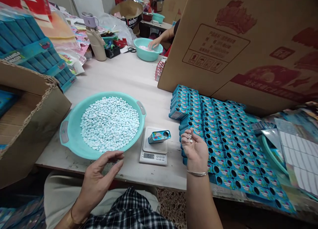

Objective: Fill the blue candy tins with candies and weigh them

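Head camera booth: Right hand first. What's it got?

Me: My right hand (196,151) is palm up, just right of the scale (159,150). The fingers are curled in around a few loose tablets (190,140), which sit up by the fingertips.

Head camera booth: And on the scale?

Me: One blue tin (159,136), lying on its side on the white platform with its round hole toward my right hand (the display shows digits, too small for me to read). Tin and hand are near each other, not touching.

Head camera booth: Left hand?

Me: My left hand (103,172) hovers at the near edge of the worktop (129,76). Thumb and fingers are apart and gently bent, and I can see nothing in them. It's just beside the near rim of the teal basin (71,136), where the heap of tablets (109,128) lies, pale blue-white, filling the middle.

Head camera booth: Around you?

Me: On my right there are rows of blue tins (223,136), packed tight, running back to a big cardboard carton (236,43). On my left is an open cardboard box (32,113). Far across the worktop, another person's hand (154,43) is in a second teal bowl (147,55), with a beige bottle (95,40) to its left.
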